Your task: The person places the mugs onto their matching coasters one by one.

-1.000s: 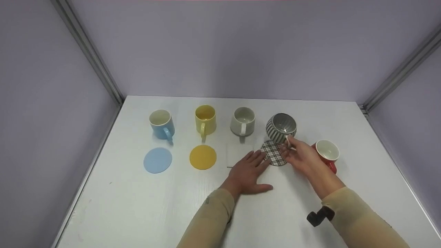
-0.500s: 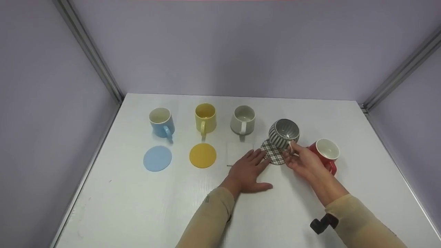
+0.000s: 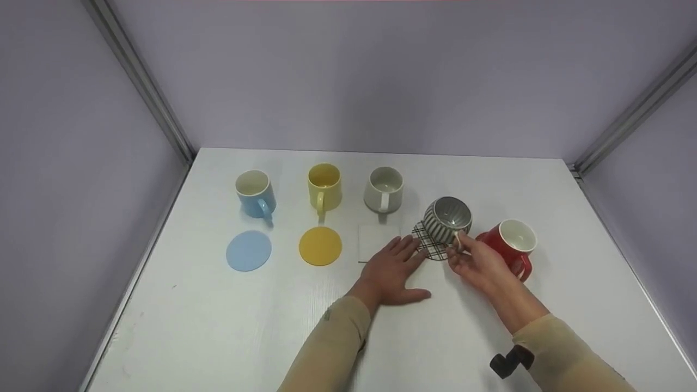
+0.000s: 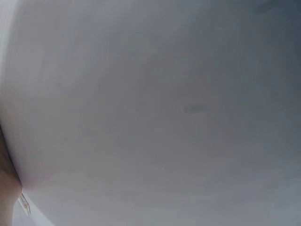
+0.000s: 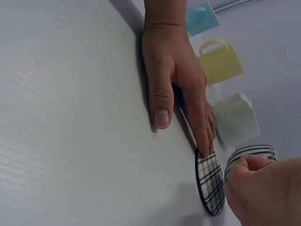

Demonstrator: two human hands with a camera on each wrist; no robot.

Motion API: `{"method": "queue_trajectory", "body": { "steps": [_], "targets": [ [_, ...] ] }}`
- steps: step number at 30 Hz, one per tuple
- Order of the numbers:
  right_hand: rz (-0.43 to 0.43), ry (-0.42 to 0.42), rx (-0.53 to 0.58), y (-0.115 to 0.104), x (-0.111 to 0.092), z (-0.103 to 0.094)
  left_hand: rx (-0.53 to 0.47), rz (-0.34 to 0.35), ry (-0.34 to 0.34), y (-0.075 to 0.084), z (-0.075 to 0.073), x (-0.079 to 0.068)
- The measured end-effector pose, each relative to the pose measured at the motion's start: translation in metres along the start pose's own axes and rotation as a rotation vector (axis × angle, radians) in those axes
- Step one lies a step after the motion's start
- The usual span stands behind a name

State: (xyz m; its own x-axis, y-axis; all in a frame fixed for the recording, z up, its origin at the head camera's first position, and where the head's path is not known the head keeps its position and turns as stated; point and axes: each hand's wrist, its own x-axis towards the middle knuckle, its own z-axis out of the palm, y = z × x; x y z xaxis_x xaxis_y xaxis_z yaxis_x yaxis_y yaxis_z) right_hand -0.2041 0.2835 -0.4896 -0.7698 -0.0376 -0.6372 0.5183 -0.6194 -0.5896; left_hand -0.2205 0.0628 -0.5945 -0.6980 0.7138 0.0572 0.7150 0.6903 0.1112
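The striped mug is being pinched by the right grip, the plaid coaster touched by the outspread left grip.

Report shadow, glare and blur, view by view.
Head: striped mug fairly sharp, faint shadow on the back wall. Left wrist: dim, hazy grey surface, almost no crisp detail. Right wrist: pale sheen on the table, dark shadow beside the left hand.
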Motion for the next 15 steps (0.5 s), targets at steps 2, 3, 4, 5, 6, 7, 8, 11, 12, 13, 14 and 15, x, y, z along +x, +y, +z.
{"method": "queue_trajectory", "body": {
  "steps": [2, 3, 4, 5, 6, 7, 8, 11, 12, 13, 14, 15],
  "targets": [
    [-0.006, 0.008, -0.018, 0.0024, 0.0015, -0.001, 0.003, -0.002, -0.001, 0.0001, -0.0002, -0.0006],
    [-0.007, 0.006, -0.025, 0.0033, 0.0018, -0.0014, 0.004, -0.002, 0.0, 0.0001, -0.0003, -0.0009],
    [-0.012, 0.008, -0.034, 0.0042, 0.0019, -0.0015, 0.005, -0.002, 0.002, 0.0001, -0.0005, -0.0011],
    [-0.012, 0.008, -0.039, 0.0049, 0.0019, -0.0018, 0.005, -0.002, 0.003, 0.0002, -0.0007, -0.0013],
    [-0.015, 0.015, -0.04, 0.0055, 0.002, -0.0016, 0.005, -0.001, 0.005, 0.0002, -0.001, -0.0015],
    [-0.013, 0.013, -0.037, 0.0059, 0.0018, -0.0017, 0.004, -0.001, 0.009, 0.0003, -0.0013, -0.0016],
    [-0.011, 0.012, -0.032, 0.0062, 0.0014, -0.0019, 0.005, 0.0, 0.011, 0.0003, -0.0016, -0.0016],
    [-0.004, 0.016, -0.019, 0.0066, -0.0001, -0.002, 0.007, -0.001, 0.009, 0.0006, -0.0023, -0.0015],
    [-0.002, 0.016, -0.017, 0.0066, -0.0007, -0.002, 0.008, -0.002, 0.007, 0.0007, -0.0025, -0.0014],
    [0.002, 0.014, -0.014, 0.0066, -0.001, -0.0022, 0.01, -0.003, 0.005, 0.0008, -0.0025, -0.0012],
    [0.004, 0.014, -0.012, 0.0066, -0.0013, -0.0023, 0.01, -0.005, 0.003, 0.001, -0.0027, -0.0012],
    [0.005, 0.015, -0.012, 0.0067, -0.0018, -0.0023, 0.01, -0.005, 0.002, 0.0011, -0.0028, -0.001]
  ]
}}
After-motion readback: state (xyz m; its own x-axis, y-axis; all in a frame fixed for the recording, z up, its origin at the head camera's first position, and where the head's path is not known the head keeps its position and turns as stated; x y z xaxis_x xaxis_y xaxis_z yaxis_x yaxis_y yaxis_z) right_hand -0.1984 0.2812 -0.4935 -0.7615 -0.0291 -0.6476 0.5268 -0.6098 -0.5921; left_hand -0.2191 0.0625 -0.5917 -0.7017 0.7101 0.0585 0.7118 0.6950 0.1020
